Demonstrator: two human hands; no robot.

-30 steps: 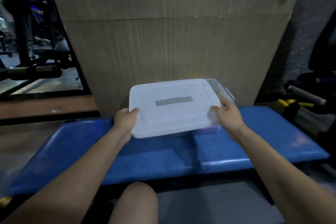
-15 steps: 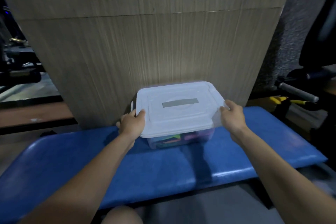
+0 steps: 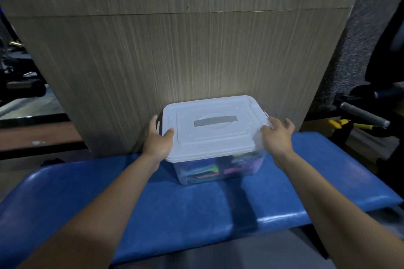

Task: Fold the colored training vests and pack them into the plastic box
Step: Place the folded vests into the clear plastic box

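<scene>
On the blue padded surface [image 3: 196,207], against a wood-grain panel [image 3: 175,50], stands the plastic box [image 3: 220,166], lid [image 3: 212,131] on, vests [image 3: 205,170] inside. The left hand [image 3: 158,140] grips the lid's 9 o'clock edge; the right hand [image 3: 277,135], fingers loosely spread, touches its 3 o'clock edge.

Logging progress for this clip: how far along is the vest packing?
Nearly finished. Done: colored vests show through the clear wall of the plastic box, and the white lid sits on top. In hand: the left hand holds the lid's left edge, thumb on top; the right hand is at its right edge. Left: latching, if any; latches can't be judged. The box sits on the blue bench.
</scene>
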